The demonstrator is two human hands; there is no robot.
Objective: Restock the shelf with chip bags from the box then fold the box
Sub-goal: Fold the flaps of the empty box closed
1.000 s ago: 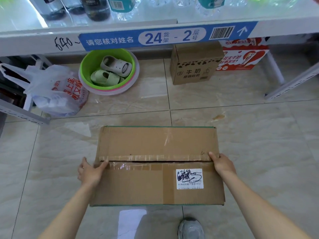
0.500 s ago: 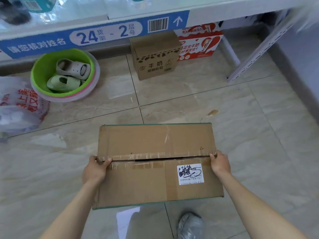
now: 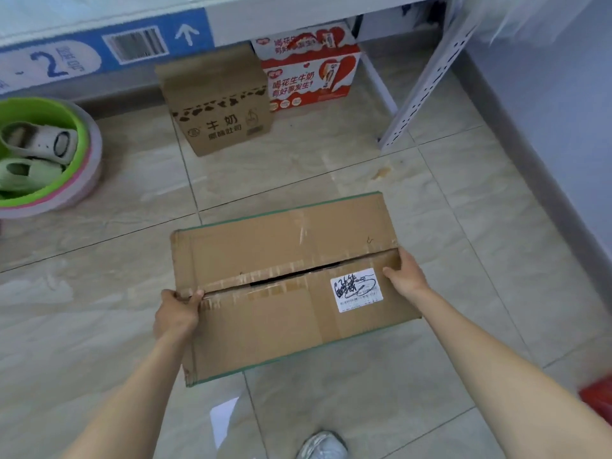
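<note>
A brown cardboard box with its top flaps closed and a white scribbled label is held above the tiled floor, tilted slightly. My left hand grips its left side, thumb hooked over the flap seam. At the right end of the seam, my right hand holds the other side. A narrow dark gap shows along the seam. No chip bags are visible. The shelf runs along the top with a blue label strip.
Under the shelf stand a brown milk carton and a red-and-white carton. A green basin with slippers sits at the left. A white shelf leg and a blue wall are on the right. My shoe is below.
The view has swung to the right and the box has moved right with both hands, tilting a little. The white plastic bag at the left has left the view.
</note>
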